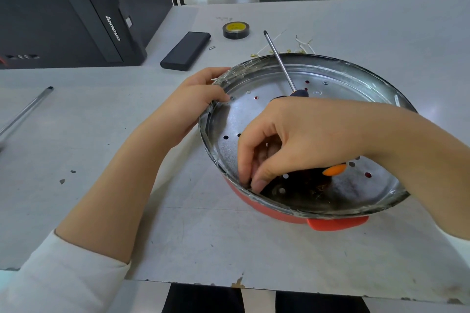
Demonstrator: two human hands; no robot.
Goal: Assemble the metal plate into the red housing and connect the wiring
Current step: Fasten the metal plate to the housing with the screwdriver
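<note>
Metal plate [267, 119] sat inside the red housing [267, 207] on the table [178, 236]. Left hand [195, 99] gripped the plate's far-left rim. Right hand [287, 145] held the screwdriver [281, 63] under the palm, fingertips [256, 184] pinched at the near rim; any screw there was hidden. Judged best: steady the rim, align holes, then start the fastener by finger before driving.

Head-worn view, angled down, close over table [178, 236]
</note>
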